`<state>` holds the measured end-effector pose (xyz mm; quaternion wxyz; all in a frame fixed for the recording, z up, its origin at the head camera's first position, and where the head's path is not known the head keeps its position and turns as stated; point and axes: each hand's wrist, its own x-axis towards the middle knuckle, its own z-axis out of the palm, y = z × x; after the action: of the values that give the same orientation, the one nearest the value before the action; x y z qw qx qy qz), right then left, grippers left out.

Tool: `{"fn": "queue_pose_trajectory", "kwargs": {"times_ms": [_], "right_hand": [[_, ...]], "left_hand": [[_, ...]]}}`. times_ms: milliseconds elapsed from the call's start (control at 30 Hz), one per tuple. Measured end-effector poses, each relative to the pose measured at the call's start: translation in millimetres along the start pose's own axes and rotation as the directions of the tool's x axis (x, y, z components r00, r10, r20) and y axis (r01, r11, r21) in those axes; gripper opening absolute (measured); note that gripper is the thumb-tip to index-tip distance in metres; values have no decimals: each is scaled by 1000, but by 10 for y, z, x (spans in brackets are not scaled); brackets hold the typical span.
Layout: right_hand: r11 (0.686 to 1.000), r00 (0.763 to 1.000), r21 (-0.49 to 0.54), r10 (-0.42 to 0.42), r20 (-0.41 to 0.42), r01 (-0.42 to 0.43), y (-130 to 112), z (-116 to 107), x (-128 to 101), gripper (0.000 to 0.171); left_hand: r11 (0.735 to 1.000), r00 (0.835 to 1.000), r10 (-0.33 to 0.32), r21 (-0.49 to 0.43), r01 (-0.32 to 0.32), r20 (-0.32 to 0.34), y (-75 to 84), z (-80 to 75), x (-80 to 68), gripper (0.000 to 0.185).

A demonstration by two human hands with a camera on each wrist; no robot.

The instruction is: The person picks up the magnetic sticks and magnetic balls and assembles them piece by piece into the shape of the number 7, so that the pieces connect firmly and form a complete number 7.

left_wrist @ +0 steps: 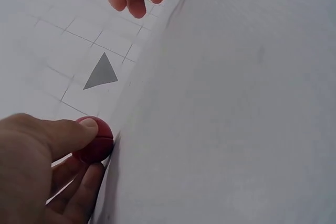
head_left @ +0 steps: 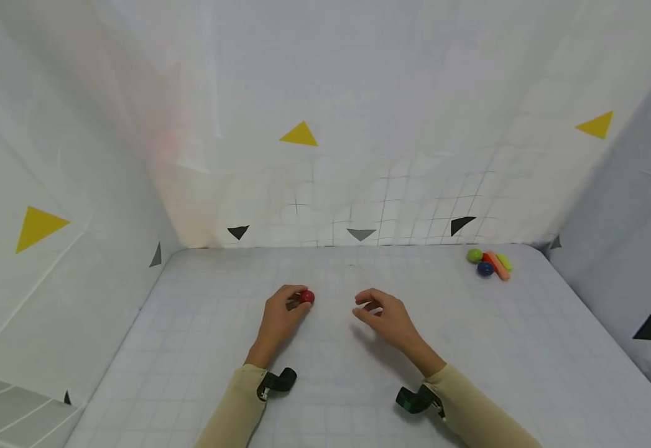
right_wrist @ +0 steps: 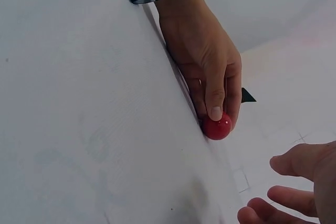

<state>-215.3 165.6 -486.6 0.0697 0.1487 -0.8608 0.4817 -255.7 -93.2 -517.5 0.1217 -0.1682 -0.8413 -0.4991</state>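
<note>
White gridded counter (head_left: 202, 348): a red ball (head_left: 306, 297) is pinched by the left hand (head_left: 280, 314), apparently resting down; right hand (head_left: 383, 317) is held open nearby. Lifting requires a firmer grip.

This is a staged recording booth, not a home or shop. A desk (head_left: 202, 348) covered in pale gridded sheeting is boxed in by white fabric walls (head_left: 392, 93) on the left, right and far sides. Yellow triangles (head_left: 300, 134) and dark triangles (head_left: 361, 234) are stuck on them as markers.
</note>
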Motion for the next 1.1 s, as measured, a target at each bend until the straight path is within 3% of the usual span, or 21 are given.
{"fn": "queue_pose_trajectory", "kwargs": {"times_ms": [433,1100], "right_hand": [[1000,1000,-10,-4,-18,4,93,-25,-22,27],[999,996,-34,-9,-87,6,87,-373,71,19]], "left_hand": [[999,1000,-6,-53,7,15,-38,16,-33,37],[997,999,-44,-69,45,8,-76,-5,-23,35]]}}
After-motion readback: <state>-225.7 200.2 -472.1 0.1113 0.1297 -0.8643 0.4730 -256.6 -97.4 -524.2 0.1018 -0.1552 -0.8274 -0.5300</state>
